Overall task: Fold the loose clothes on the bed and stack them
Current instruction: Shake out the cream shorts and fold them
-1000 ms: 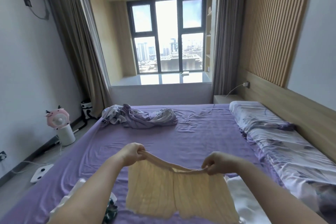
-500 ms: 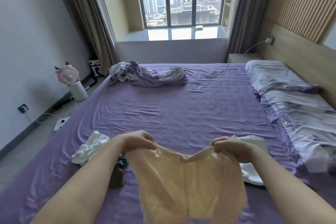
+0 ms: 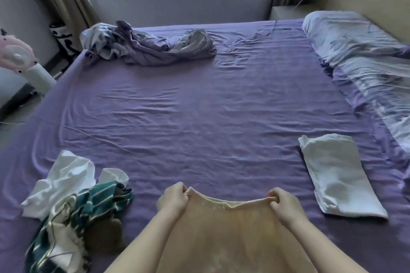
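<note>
right now my left hand [image 3: 172, 197] and right hand [image 3: 284, 202] each pinch a top corner of the cream garment [image 3: 230, 232], low in the centre of the frame over the purple bed [image 3: 199, 104]. loose clothes [image 3: 73, 197] lie lower left, a folded white piece [image 3: 337, 175] at right.

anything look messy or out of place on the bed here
Yes. A crumpled pile of white and green-striped clothes lies unfolded at the near left, and a bunched sheet sits at the far left. The folded white garment on the right looks neat.
</note>
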The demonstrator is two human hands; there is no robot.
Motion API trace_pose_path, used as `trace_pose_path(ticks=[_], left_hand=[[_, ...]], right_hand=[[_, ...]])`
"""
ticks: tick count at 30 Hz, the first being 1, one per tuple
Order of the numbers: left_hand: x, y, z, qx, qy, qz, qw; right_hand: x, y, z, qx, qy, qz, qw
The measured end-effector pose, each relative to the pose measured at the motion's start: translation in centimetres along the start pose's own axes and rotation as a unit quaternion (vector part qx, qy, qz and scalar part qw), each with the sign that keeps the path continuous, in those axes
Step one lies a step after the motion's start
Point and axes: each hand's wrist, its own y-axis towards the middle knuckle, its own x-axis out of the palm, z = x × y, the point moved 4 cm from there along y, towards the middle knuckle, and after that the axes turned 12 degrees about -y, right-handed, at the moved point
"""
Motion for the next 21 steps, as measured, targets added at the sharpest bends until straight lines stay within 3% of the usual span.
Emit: trace_pose_path(ticks=[6,16,18,19,21], left_hand=[[3.5,6.9,-1.1,-0.013,0.003,0.05,0.999],[3.4,13.5,1.0,0.011,-0.016,0.167,0.986],[4.5,13.5,1.7,0.072,0.083,0.177,0.978],[5.3,13.1,2.5,0.141,0.125,0.168,0.968],[7.6,12.0,5.1,0.328,0.107,0.116,0.931]], right_hand=[[3.2,5.6,0.6,0.033,0.016,0.053,0.998],[3.8,10.9,-0.5,0.047,0.076,0.144,0.986],[4.7,11.2,-0.5,0.057,0.09,0.135,0.985],[5.1,11.1,-0.4,0.064,0.095,0.127,0.985],[5.6,10.9,-0.2,0.074,0.118,0.12,0.983]])
